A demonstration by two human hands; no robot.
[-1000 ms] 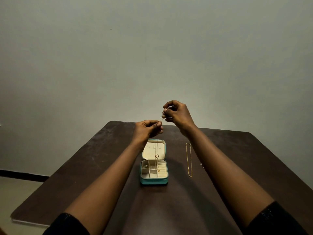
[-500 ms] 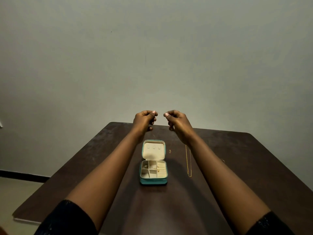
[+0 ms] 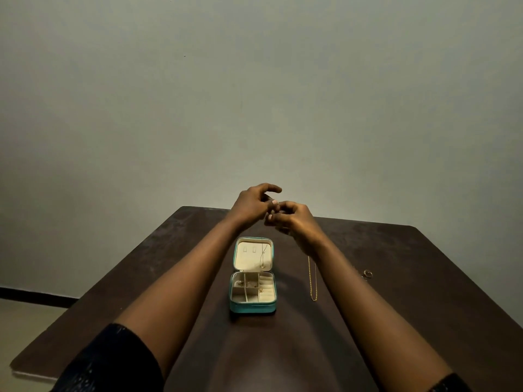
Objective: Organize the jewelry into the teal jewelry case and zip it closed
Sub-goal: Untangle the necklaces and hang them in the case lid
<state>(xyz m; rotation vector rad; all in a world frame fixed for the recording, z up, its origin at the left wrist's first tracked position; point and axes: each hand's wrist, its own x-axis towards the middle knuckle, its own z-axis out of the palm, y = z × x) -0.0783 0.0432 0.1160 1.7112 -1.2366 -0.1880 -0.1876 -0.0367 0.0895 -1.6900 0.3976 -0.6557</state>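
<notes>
I see a small teal jewelry case (image 3: 252, 306) standing open mid-table (image 3: 396, 306), its lid (image 3: 249, 258) upright at the far side. The cream tray is split into compartments, and a few tiny gold pieces (image 3: 261, 290) lie in them. A fine chain (image 3: 263, 258) with a small pendant hangs before the lid's lining. Its top is lost to me below the left hand (image 3: 252, 205) and right hand (image 3: 297, 222), whose fingertips pinch something small and gold. Right of the case, apart, a gold chain (image 3: 312, 278) lies stretched lengthwise. Farther right lies a ring (image 3: 368, 274).

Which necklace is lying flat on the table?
The long gold chain right of the teal case; the other necklace hangs down in front of its open lid.
</notes>
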